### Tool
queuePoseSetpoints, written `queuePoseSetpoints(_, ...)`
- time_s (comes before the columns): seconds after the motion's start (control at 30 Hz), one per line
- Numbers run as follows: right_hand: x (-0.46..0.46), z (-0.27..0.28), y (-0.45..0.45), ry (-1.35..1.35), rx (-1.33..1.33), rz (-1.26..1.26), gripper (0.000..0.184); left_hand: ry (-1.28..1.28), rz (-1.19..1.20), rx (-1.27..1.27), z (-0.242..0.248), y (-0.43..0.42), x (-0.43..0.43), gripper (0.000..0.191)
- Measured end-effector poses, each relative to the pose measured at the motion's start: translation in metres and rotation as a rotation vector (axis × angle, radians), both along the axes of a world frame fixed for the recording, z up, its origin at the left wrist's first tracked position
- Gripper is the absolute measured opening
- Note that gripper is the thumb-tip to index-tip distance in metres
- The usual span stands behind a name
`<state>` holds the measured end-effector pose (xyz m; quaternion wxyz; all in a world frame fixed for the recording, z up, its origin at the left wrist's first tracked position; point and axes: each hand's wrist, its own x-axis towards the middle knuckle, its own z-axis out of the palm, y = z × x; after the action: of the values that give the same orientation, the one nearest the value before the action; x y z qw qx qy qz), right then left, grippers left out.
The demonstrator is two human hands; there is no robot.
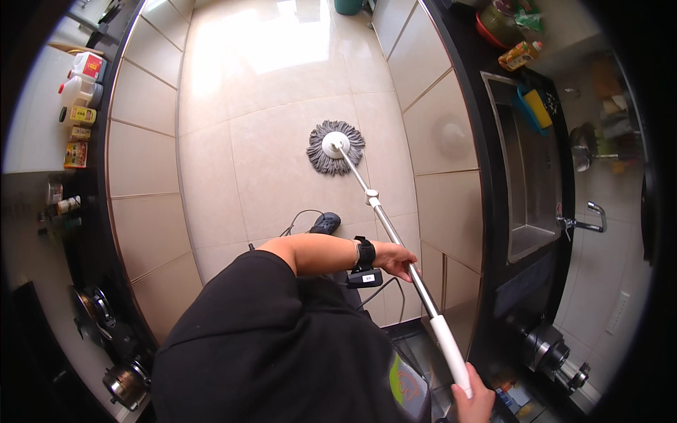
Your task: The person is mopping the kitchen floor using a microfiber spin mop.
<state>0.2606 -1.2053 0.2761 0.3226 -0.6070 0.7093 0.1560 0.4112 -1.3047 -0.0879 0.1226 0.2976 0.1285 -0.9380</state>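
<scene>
A spin mop with a grey string head (319, 157) rests on the tiled floor (285, 201) ahead of me. Its metal pole (389, 224) slants from the round white hub (335, 145) towards my lower right. My left hand (396, 259), reaching across my body, is wrapped around the middle of the pole. At the top end, my right hand (473, 395) grasps the white handle grip (448, 346). A white joint collar (372, 198) sits on the pole between the mop head and my left hand.
Cabinet fronts line both sides, left (143, 158) and right (447, 127). My dark shoe (326, 223) stands near a cable (296, 218). A green bin (347, 6) is at the far end. The right counter holds a sink (529, 211); bottles (84, 92) stand on the left counter.
</scene>
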Motion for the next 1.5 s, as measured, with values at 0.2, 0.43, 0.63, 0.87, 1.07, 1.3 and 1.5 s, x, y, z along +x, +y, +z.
queuePoseSetpoints(0.2, 0.045, -0.093, -0.031, -0.138, -0.178, 0.054, 0.043, -0.297, 0.226, -0.171, -0.068, -0.066, 0.08, 0.019)
queuePoseSetpoints(0.43, 0.136, -0.23, -0.075, -0.314, -0.147, 0.194, 0.054, -0.754, 0.424, -0.346, -0.121, -0.128, 0.182, 0.015)
queuePoseSetpoints(0.63, 0.105, -0.231, -0.059, -0.3, -0.081, 0.247, 0.057, -0.693, 0.407, -0.37, -0.111, -0.087, 0.167, 0.013)
queuePoseSetpoints(0.87, -0.035, -0.128, -0.008, -0.222, 0.095, 0.2, 0.058, -0.271, 0.095, -0.239, -0.103, 0.018, 0.043, 0.024)
queuePoseSetpoints(1.07, -0.08, 0.011, 0.025, -0.168, -0.001, 0.284, 0.04, 0.266, 0.028, -0.142, -0.002, 0.088, -0.022, 0.022)
queuePoseSetpoints(1.3, -0.07, -0.006, 0.072, -0.066, -0.106, 0.428, 0.049, 0.099, 0.033, -0.154, -0.007, 0.108, -0.025, 0.022)
queuePoseSetpoints(1.5, -0.02, -0.069, 0.072, 0.064, -0.166, 0.62, 0.056, -0.323, 0.342, -0.053, -0.034, 0.104, 0.042, 0.021)
